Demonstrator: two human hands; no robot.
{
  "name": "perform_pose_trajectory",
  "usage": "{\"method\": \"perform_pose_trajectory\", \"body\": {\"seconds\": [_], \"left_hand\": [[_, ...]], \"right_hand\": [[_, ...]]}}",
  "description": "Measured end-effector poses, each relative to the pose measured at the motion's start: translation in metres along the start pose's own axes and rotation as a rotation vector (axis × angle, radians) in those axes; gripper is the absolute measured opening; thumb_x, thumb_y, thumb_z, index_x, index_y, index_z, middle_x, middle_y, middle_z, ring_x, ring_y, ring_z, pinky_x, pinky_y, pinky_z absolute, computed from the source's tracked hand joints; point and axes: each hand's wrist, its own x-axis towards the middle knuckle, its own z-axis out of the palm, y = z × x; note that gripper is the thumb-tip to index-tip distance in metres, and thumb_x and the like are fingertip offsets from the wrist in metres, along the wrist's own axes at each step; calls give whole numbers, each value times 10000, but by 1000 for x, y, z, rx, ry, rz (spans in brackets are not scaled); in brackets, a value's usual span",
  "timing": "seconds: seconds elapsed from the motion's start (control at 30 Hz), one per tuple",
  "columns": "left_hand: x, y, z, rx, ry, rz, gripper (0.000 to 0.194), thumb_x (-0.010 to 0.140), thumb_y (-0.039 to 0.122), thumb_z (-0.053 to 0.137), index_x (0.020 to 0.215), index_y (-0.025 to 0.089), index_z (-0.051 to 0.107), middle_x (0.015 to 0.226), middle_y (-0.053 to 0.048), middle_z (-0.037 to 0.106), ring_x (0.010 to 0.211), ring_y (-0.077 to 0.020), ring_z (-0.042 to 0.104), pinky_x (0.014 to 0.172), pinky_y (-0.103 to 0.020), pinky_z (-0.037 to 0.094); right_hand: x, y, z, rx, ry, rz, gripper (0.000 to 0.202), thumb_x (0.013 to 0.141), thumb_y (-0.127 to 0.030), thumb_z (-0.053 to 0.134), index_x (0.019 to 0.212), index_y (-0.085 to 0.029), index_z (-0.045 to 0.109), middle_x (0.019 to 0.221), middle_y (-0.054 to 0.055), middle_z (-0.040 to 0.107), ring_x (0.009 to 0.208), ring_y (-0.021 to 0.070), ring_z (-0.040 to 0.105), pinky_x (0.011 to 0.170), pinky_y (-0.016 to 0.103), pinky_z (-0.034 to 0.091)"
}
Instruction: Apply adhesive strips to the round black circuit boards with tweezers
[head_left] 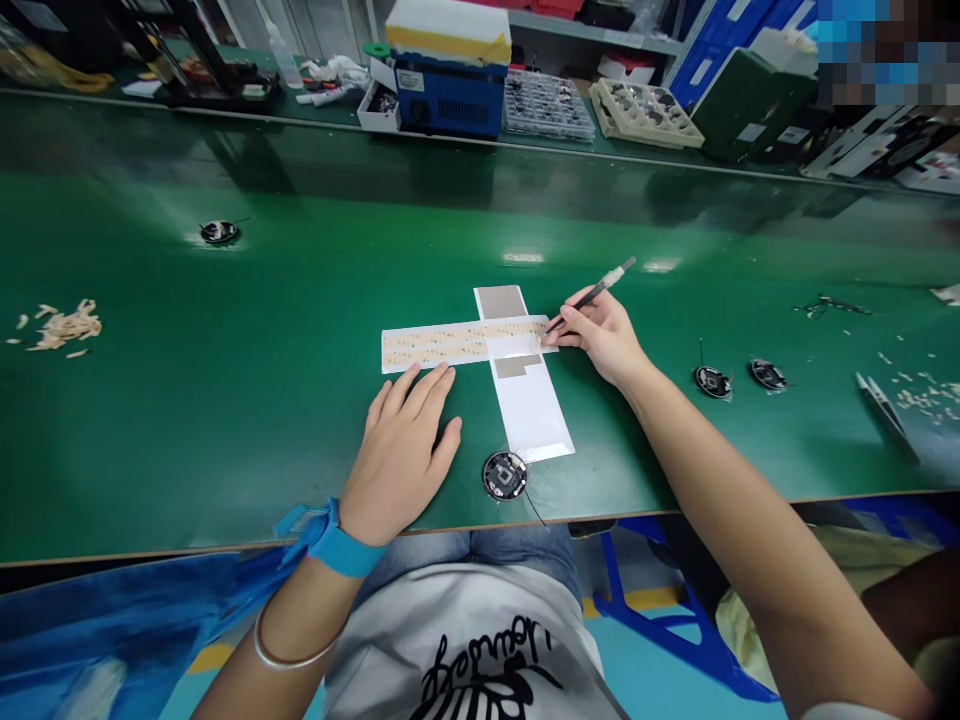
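My left hand [401, 455] lies flat with its fingers spread, its fingertips at the lower edge of a white strip [435, 345] bearing rows of small tan and green pieces. My right hand [600, 335] is closed round dark tweezers [592, 293], held like a pen. Their tip points down at the strip's right end, where fingers partly hide it. Beneath the strip, crossing it, lies a white sheet [532, 410] with grey patches. A round black circuit board [505, 475] with a thin wire rests near the table's front edge, below the sheet.
More round boards lie at right [712, 381] and far left [219, 232]. Pale scraps [71, 325] are heaped on the left. Another pair of tweezers [887, 415] lies at right beside scattered bits. A blue box [450, 98] and parts trays [547, 105] line the back shelf.
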Motion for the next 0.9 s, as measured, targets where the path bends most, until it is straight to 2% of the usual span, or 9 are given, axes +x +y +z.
{"method": "perform_pose_trajectory", "body": {"seconds": [0.1, 0.17, 0.27, 0.37, 0.43, 0.5, 0.63, 0.9], "left_hand": [[0, 1, -3, -28, -1, -13, 476, 1000, 288, 356, 1452, 138, 371, 1517, -102, 428, 1442, -317, 300, 1157, -583, 276], [-5, 5, -8, -91, 33, -8, 492, 984, 280, 383, 1456, 140, 363, 1535, -108, 397, 1447, -308, 295, 1176, -575, 252], [-20, 17, -13, -246, 31, 54, 603, 923, 280, 493, 1489, 186, 309, 1541, -92, 382, 1437, -273, 324, 1181, -499, 305], [-36, 31, -10, -340, -78, 103, 712, 875, 285, 587, 1508, 238, 266, 1500, -76, 440, 1396, -266, 387, 1117, -448, 417], [-42, 38, -3, -363, -75, 91, 666, 886, 266, 597, 1486, 261, 305, 1432, -66, 518, 1348, -258, 444, 1080, -439, 454], [-43, 42, 4, -388, -21, 54, 571, 906, 236, 590, 1436, 280, 380, 1342, -46, 595, 1286, -237, 504, 1044, -418, 483], [-42, 44, 12, -416, 49, -20, 507, 869, 226, 671, 1338, 280, 487, 1249, -29, 643, 1202, -218, 566, 1003, -385, 512], [-41, 44, 12, -434, 104, -36, 400, 815, 210, 739, 1173, 237, 563, 1187, -55, 656, 1162, -226, 601, 961, -386, 534]], "right_hand": [[-1, -11, -2, 31, 38, -2, 407, 684, -435, 813, 818, -227, 490, 659, -54, 679, 538, 97, 657, 616, 301, 642], [-14, -23, 1, 40, 94, -19, 361, 704, -400, 808, 819, -233, 509, 670, -58, 681, 550, 95, 650, 631, 307, 643], [-61, -41, 18, -9, 214, -65, 276, 733, -335, 797, 841, -237, 563, 706, -33, 705, 574, 120, 670, 618, 307, 636], [-126, -46, 48, -92, 308, -60, 163, 806, -256, 741, 883, -233, 599, 690, -20, 687, 631, 138, 712, 602, 255, 622], [-160, -40, 68, -131, 373, -54, 110, 815, -211, 725, 859, -213, 625, 804, -1, 680, 644, 123, 721, 609, 232, 626], [-180, -30, 82, -157, 427, -54, 100, 809, -188, 725, 856, -196, 637, 863, 8, 661, 661, 121, 728, 641, 237, 637], [-186, -16, 91, -190, 473, -57, 106, 819, -191, 716, 887, -192, 634, 859, 22, 668, 750, 157, 748, 683, 262, 646], [-182, -18, 86, -211, 468, -71, 101, 820, -167, 710, 886, -191, 638, 860, 8, 644, 733, 141, 750, 623, 204, 631]]}}
